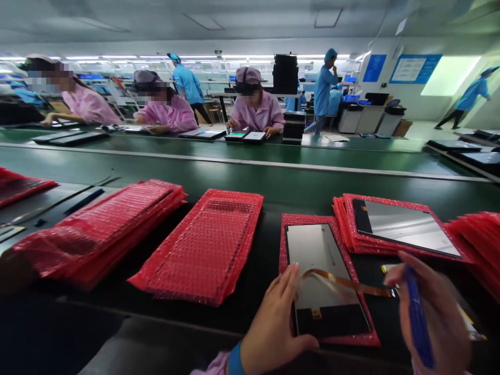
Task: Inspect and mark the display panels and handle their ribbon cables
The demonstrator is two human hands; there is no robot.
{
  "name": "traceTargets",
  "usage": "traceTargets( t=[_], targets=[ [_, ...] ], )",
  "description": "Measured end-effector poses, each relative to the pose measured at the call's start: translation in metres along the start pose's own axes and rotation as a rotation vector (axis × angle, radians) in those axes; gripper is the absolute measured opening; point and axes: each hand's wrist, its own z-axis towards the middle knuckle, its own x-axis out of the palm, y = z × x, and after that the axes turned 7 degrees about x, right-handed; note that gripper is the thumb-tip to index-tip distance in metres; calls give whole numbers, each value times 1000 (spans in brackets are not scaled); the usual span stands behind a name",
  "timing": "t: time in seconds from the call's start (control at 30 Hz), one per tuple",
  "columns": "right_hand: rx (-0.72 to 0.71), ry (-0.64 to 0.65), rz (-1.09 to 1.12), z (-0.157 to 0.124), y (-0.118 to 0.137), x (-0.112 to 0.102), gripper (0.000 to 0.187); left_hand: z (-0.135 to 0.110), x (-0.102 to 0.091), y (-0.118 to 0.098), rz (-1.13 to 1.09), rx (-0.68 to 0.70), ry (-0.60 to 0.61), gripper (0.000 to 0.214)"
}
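My left hand (273, 323) rests on the near left edge of the screen panel (324, 281), with my thumb and fingers lying loosely against its side, not closed around it. The screen panel lies flat on a red bubble sheet (367, 338) on the dark surface (265, 260) right in front of me. A thin orange ribbon cable (344, 283) curves up from the screen panel and runs off to the right, toward my right hand (433, 312). My right hand is curled around a blue pen-like tool (417, 317), holding it tight, just to the right of the screen panel. Behind the screen panel and a bit to the right sits a second panel (406, 226) on top of a stack of red sheets (347, 229). To the left of the screen panel are two more piles of red bubble bags (207, 245) (they look soft and bumpy), and the farther pile (101, 229) is the taller one. Past the screen panel runs a long green belt (250, 177). On the far side of the belt sit three people in pink coats (255, 112), well apart from my screen panel, each with their own hands on dark panels.
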Motion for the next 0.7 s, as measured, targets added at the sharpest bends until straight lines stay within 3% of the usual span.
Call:
traceTargets(
  t=[0.07,0.13,0.23,0.37,0.7],
  targets=[
    [123,183,85,-13,-1,21,32,1,-1,-2,7,-6,22,132],
    [188,302,10,-22,-6,42,19,2,-3,-4,1,-25,36,128],
    [278,426,-67,-33,-16,66,34,1,-7,-6,-26,-21,39,120],
    [330,454,-127,-39,-25,77,38,0,-9,-6,-53,-3,31,114],
    [269,457,-260,-40,-27,75,45,0,-14,-11,-69,-34,86,103]
  ],
)
